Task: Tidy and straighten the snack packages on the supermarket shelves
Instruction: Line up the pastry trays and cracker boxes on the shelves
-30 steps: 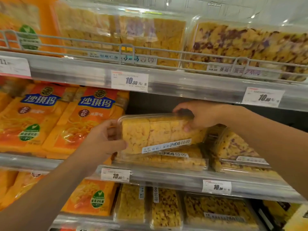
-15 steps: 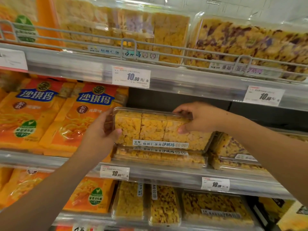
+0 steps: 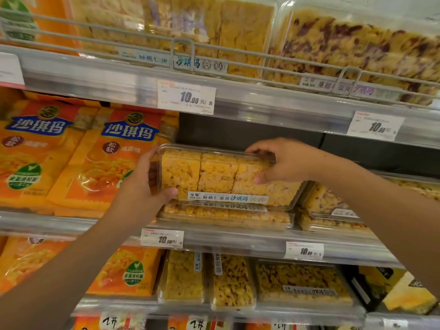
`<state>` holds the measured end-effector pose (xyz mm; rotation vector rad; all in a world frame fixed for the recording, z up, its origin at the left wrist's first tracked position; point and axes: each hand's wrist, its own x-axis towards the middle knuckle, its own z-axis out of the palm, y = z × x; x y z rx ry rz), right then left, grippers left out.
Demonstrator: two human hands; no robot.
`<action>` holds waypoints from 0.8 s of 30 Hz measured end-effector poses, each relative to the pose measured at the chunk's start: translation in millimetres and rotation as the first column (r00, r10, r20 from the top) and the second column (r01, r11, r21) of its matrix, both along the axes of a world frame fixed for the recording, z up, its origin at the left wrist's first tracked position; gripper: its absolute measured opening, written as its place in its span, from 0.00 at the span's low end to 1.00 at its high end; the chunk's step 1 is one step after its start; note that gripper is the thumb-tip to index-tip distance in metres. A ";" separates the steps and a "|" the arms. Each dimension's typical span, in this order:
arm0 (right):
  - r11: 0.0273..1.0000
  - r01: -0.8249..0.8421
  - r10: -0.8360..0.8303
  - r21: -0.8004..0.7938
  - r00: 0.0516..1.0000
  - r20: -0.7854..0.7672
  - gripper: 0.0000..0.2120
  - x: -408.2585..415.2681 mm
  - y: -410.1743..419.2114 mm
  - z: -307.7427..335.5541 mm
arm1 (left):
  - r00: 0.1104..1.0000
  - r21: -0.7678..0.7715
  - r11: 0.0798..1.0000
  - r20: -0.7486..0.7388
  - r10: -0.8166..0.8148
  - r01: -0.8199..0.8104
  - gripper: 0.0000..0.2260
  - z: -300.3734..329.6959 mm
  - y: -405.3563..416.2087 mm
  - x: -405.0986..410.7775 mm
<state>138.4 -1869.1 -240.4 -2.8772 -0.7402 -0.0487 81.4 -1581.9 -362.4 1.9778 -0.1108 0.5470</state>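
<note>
On the middle shelf (image 3: 238,239), a clear rectangular plastic box of yellow sachima squares (image 3: 221,177) sits tilted, its top face leaning toward the camera, on top of a second clear box of the same yellow snack (image 3: 226,216) that lies flat beneath it. The left hand (image 3: 142,186) grasps the upper box at its left end, thumb curled across the near lower corner and fingers behind the side wall. The right hand (image 3: 283,160) grips the box's top right edge, fingers hooked over the far rim and thumb pressing the front face. Just left of the box stand two orange foil sachima bags with blue name banners (image 3: 112,160), leaning back against the shelf (the nearer one touches or nearly touches the left hand; the view does not settle it). To the right, clear boxes of yellow snack flecked with dark purple (image 3: 326,208) lie stacked. White price tags reading 10.90 (image 3: 187,97) hang on the shelf rails. The shelf above holds large clear boxes behind a grey wire rail (image 3: 183,48), and the shelf below holds more boxes and an orange bag (image 3: 128,270).
</note>
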 end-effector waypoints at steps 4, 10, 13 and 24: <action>1.000 -0.003 0.003 -0.014 1.000 0.014 0.33 1.8 -0.9 -2.1 | 1.000 0.013 1.000 0.023 0.012 -0.013 0.37 -2.6 -0.6 0.3; 1.000 -0.011 0.011 -0.023 1.000 0.024 0.33 0.8 -2.2 -3.0 | 1.000 0.013 1.000 0.003 0.022 -0.022 0.36 0.7 -3.5 -2.5; 0.992 -0.033 0.045 -0.122 0.994 0.101 0.37 -7.6 -3.9 -2.1 | 0.997 0.051 0.996 0.032 0.067 -0.069 0.38 3.2 -7.9 -7.8; 0.928 -0.349 0.231 0.131 0.814 0.533 0.13 -89.3 -41.8 -130.1 | 0.900 0.649 0.744 0.404 -0.161 -0.158 0.19 -88.9 -56.0 -52.4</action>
